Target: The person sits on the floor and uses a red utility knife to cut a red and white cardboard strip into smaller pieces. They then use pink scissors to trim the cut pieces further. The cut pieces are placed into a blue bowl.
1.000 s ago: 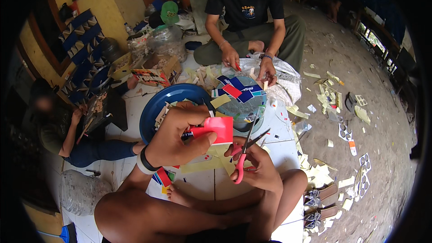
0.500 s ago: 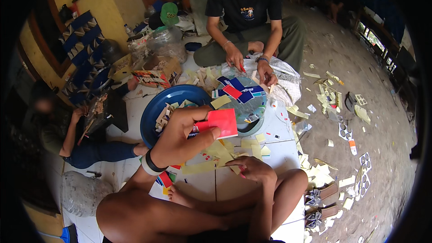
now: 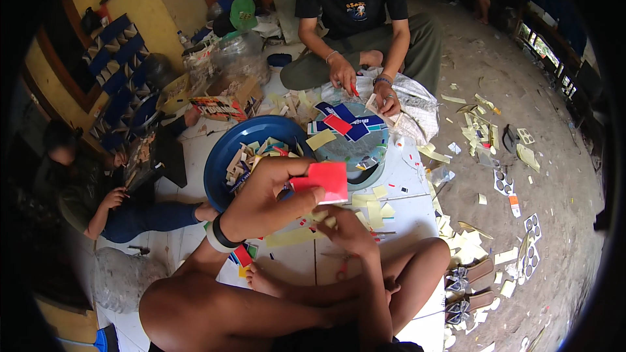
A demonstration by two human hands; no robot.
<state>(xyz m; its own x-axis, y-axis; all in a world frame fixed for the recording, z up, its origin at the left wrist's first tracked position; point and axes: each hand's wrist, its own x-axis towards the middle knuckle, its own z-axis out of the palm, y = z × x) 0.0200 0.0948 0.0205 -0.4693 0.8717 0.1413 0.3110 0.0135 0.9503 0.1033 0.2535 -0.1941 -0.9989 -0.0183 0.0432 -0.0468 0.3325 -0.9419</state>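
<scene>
In front of me my left hand (image 3: pixel 270 189) is closed on a red card (image 3: pixel 329 184), glossy with a pale lower edge, pinched between thumb and fingers. Just below it, my right hand (image 3: pixel 349 229) has bent fingers set apart, its fingertips close under the card; I see nothing held in it. A pair of scissors (image 3: pixel 342 266) with red handles lies on the white tiles below my right hand. Beyond my hands, a round glass top (image 3: pixel 352 150) carries blue-and-white printed cards (image 3: pixel 358 129), a red card (image 3: pixel 337 124) and a pale yellow slip (image 3: pixel 321 139).
A blue basin (image 3: pixel 218 156) full of small cut pieces stands left of the round top. Opposite sits a person (image 3: pixel 352 6) working over a white sack (image 3: pixel 417 114); another person (image 3: pixel 85 189) sits at left. Yellow scraps (image 3: pixel 460 248) and sandals (image 3: pixel 469 290) lie at right.
My right hand has let go of the red-handled scissors and risen toward the red card. My left hand still holds the card, a little lower and to the right.
</scene>
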